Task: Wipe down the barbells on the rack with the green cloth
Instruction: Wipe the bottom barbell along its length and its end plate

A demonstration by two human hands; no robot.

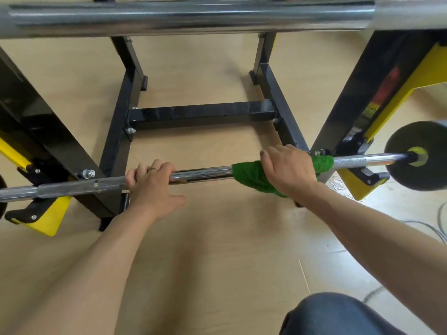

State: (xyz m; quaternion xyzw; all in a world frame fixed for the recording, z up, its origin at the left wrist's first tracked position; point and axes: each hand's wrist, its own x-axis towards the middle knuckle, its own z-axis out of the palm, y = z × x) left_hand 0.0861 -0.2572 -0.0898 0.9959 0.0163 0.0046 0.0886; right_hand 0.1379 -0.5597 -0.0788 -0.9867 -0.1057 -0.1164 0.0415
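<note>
A chrome barbell (200, 173) lies low across the rack, running from the left edge to a dark weight plate (418, 160) at the right. My left hand (152, 187) grips the bar left of its middle, fingers curled over the top and thumb spread below. My right hand (287, 170) holds the green cloth (251, 176) wrapped round the bar near the right upright. Cloth shows on both sides of that hand. A second, thicker chrome barbell (188, 16) rests higher on the rack, across the top of the view.
The black rack frame (200, 112) with yellow side brackets (358, 187) stands on a tan floor. A cross beam joins its two legs behind the low bar. Grey cables (425, 228) lie on the floor at the right. My knee in blue denim (338, 315) is at the bottom right.
</note>
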